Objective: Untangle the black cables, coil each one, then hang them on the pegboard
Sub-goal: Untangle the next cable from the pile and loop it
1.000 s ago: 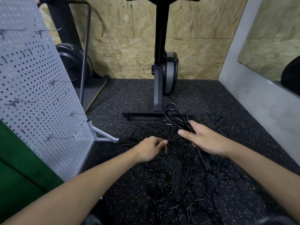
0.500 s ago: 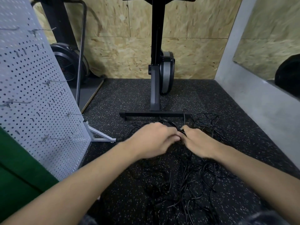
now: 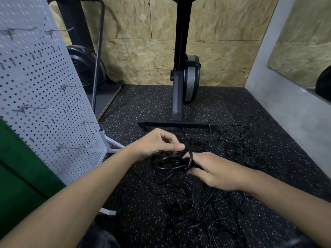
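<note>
Right of the pegboard, our left hand pinches and our right hand grips a coiled black cable above the tangle.

2 hands, 1 coiled cable, 1 tangle, 1 pegboard.

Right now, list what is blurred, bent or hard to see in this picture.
Head view: motion blur smears the hooks on the pegboard; head view: wide-angle distortion bows its edge; head view: dim light leaves loose cables faint on the dark floor, while the coil between left hand and right hand looks sharp.
</note>
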The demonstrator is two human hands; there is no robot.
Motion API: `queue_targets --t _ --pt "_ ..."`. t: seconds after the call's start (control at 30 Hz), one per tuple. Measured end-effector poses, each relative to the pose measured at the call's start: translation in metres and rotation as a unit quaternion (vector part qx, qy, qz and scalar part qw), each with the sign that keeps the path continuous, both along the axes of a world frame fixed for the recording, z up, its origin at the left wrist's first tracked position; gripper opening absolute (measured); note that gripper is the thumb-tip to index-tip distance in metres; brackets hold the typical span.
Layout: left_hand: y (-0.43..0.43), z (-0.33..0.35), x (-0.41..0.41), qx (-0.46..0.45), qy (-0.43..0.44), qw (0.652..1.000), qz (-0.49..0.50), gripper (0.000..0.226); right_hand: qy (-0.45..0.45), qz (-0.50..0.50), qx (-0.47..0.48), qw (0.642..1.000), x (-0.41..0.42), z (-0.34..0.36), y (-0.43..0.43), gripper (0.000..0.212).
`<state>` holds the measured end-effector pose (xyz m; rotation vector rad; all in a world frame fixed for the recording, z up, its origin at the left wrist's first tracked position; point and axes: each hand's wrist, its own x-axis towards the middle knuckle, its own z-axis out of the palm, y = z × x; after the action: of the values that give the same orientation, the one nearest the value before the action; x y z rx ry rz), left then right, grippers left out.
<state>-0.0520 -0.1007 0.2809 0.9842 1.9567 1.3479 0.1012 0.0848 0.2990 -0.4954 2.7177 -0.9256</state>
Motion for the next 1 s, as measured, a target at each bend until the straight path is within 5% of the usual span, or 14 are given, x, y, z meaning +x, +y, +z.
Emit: queue_targets --t 0.13,0.23,0.5,0.57,0.63,0.77,0.87,1.0 --pt "-0.003 -0.022 -0.007 0.025 -0.059 0.998 -0.01 0.022 0.069 -0.043 0.02 0.997 -0.002 -0.001 0.002 0.015" --pt "0.003 -0.034 -0.004 0.02 -0.097 0.994 0.053 0.045 0.123 -0.14 -0.004 0.982 -0.008 -0.006 0.016 0.011" --pt "0.03 -0.047 0.026 0.021 -0.258 0.966 0.03 0.037 0.184 -0.256 -0.085 0.945 -0.017 -0.019 0.027 0.018" --pt "0.039 -0.045 0.038 -0.034 -0.179 0.982 0.051 0.04 0.161 -0.297 -0.071 0.938 -0.023 -0.027 0.03 0.019" --pt "0.05 -0.04 0.051 -0.108 -0.003 0.992 0.059 0.039 0.13 -0.335 -0.027 0.933 -0.027 -0.035 0.034 0.021" --pt "0.061 -0.033 0.068 -0.167 0.219 0.961 0.028 0.035 0.112 -0.325 0.119 0.931 -0.029 -0.046 0.046 0.014" --pt "0.057 -0.019 0.07 -0.192 0.349 0.917 -0.021 0.029 0.08 -0.277 0.26 0.921 -0.027 -0.052 0.049 0.015" --pt "0.046 0.001 0.065 -0.252 0.526 0.804 -0.115 0.03 -0.003 -0.143 0.35 0.926 -0.024 -0.053 0.037 0.023"
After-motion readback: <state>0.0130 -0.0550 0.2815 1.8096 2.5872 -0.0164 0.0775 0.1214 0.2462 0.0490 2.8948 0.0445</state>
